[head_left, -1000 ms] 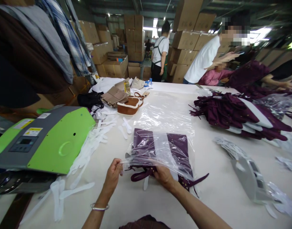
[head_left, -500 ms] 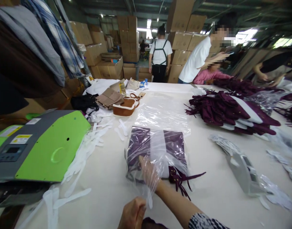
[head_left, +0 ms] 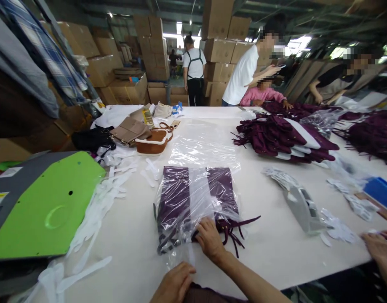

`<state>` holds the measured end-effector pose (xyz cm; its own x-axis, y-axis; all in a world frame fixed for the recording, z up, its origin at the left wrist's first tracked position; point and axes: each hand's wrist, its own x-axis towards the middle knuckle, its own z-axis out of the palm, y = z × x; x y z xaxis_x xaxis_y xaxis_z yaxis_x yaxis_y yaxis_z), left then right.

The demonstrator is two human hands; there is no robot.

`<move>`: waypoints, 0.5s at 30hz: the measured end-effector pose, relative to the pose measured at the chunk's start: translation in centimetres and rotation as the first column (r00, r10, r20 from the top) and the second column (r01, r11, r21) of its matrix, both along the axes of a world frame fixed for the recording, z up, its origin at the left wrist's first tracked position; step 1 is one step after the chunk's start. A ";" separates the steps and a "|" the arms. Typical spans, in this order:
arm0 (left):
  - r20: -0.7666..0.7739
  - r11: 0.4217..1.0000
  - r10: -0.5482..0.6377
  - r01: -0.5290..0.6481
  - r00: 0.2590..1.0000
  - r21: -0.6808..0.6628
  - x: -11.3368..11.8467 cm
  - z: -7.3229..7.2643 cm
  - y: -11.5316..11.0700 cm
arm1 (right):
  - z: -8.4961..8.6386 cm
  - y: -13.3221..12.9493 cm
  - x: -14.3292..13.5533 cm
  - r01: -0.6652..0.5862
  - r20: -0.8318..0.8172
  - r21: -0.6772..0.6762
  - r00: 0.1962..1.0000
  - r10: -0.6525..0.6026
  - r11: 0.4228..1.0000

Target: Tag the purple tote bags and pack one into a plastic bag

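Note:
A purple handbag (head_left: 174,195) with a white paper band (head_left: 199,189) around it lies flat inside a clear plastic bag (head_left: 202,151) in front of me. Its tassels and straps (head_left: 233,229) stick out at the near right. My right hand (head_left: 210,240) has its fingers curled over the near edge of the handbag, by the plastic bag's mouth. Lower down, at the table's near edge, my left hand (head_left: 176,280) is closed, pinching the near edge of the plastic. Its fingertips are partly hidden.
A green and grey machine (head_left: 51,206) stands left beside white strips (head_left: 89,219). Purple handbags (head_left: 281,136) are piled at the far right, near a grey dispenser (head_left: 303,206). A brown bag (head_left: 152,143) lies at the back left. Another person's hands (head_left: 381,252) reach in at right.
My right hand has come out from under the plastic and now rests at the handbag's near edge. My left hand stays low at the plastic. The view has swung right, showing another person's hands.

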<state>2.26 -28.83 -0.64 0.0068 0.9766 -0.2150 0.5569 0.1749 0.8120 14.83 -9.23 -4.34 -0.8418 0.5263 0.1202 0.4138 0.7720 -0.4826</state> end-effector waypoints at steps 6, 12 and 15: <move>-0.547 0.992 0.058 -0.108 0.835 -0.060 1.0 -4.4 7.6 | -0.1 3.2 -0.8 0.009 0.134 0.079 0.991 -0.019 0.997; -0.399 0.969 -0.094 -0.008 0.912 -0.247 0.3 -2.5 8.6 | -0.5 3.2 -2.3 -0.078 0.203 0.095 0.978 0.058 0.992; -0.199 0.926 -0.302 0.237 0.932 -0.295 1.3 -1.9 6.8 | -0.5 4.3 -3.8 -0.050 0.221 0.097 0.975 0.027 0.994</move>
